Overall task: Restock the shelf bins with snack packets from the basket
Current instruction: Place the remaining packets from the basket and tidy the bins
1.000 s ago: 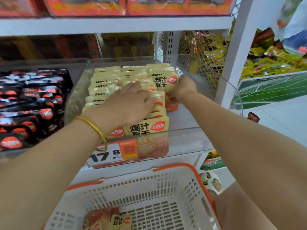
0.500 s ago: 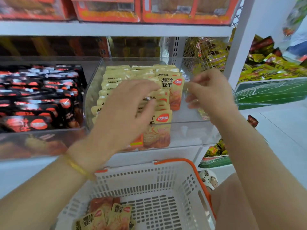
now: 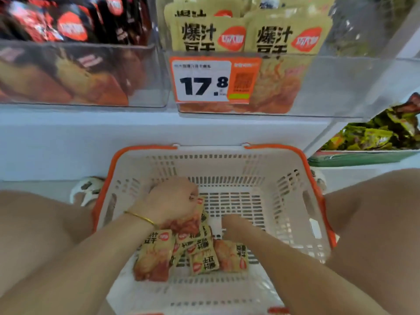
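While both arms reach down between the person's bare knees, a small heap of snack packets (image 3: pixel 200 253) lies on the floor of the basket (image 3: pixel 295 201), toward its near left part. They are yellow-topped pouches with a reddish picture, overlapping one another at all angles.

The left hand (image 3: pixel 172 201) is down on the far edge of that heap, knuckles up. Its fingers are curled tight round one or more of the packets, and one packet sticks out from under the fist. A thin gold bangle (image 3: pixel 138 216) sits on that wrist.

The right hand (image 3: pixel 230 222) is low in the basket just beside the heap, on its right side. It is blurred, and I cannot tell whether its fingers hold anything or hang loose.

The basket is white slatted plastic with an orange rim and stands on the ground close against the shelving. Directly above it runs the white shelf (image 3: pixel 136 133) edge. On the shelf sits a clear bin (image 3: pixel 341 87) with stocked packets (image 3: pixel 247 37) of the same yellow kind standing upright in rows. An orange and white price label (image 3: pixel 214 79) reading 17.8 is stuck on the bin's front.

Just beside it to the left is a second clear bin (image 3: pixel 68 76), filled with black and red packs. At the lower right, beyond the shelf upright, green packs (image 3: pixel 375 135) lie piled on another display. A patterned sandal (image 3: pixel 88 188) shows by the basket's far left corner.
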A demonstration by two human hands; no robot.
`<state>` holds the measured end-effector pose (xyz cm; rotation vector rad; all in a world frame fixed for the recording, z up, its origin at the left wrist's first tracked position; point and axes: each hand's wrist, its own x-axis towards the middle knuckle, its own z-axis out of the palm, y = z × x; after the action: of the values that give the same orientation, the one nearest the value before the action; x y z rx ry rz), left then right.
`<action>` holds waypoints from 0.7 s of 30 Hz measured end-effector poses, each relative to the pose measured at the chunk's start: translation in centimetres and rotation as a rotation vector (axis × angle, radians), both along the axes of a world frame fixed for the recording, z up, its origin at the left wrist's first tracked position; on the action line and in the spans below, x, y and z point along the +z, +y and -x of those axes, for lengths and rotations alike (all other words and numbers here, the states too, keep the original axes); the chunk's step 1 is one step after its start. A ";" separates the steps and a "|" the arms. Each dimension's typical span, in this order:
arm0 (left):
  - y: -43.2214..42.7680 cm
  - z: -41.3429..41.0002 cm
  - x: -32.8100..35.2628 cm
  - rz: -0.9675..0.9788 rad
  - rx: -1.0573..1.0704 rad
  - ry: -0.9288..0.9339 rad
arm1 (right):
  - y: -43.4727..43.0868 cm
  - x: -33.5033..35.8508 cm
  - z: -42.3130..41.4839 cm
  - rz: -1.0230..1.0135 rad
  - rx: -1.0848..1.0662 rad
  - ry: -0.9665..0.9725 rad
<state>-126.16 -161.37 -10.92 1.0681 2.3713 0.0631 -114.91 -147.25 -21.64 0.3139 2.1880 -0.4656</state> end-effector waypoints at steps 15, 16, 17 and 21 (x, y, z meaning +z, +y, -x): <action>1.7 -1.1 -1.9 0.070 -0.052 -0.162 | 0.4 -6.1 -3.0 -0.198 0.102 -0.066; 1.8 -1.2 -1.8 0.068 -0.061 -0.162 | 0.8 -5.8 -2.6 -0.183 0.104 -0.059; 2.0 -1.4 -1.6 0.062 -0.069 -0.162 | 1.1 -5.4 -2.3 -0.169 0.115 -0.059; 2.8 -2.0 -0.9 0.036 -0.102 -0.184 | 1.8 -2.8 -1.4 -0.147 0.218 -0.139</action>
<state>-124.12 -158.62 -11.85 1.1147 2.1432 0.0777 -113.49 -145.48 -24.42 0.1779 2.0942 -0.1573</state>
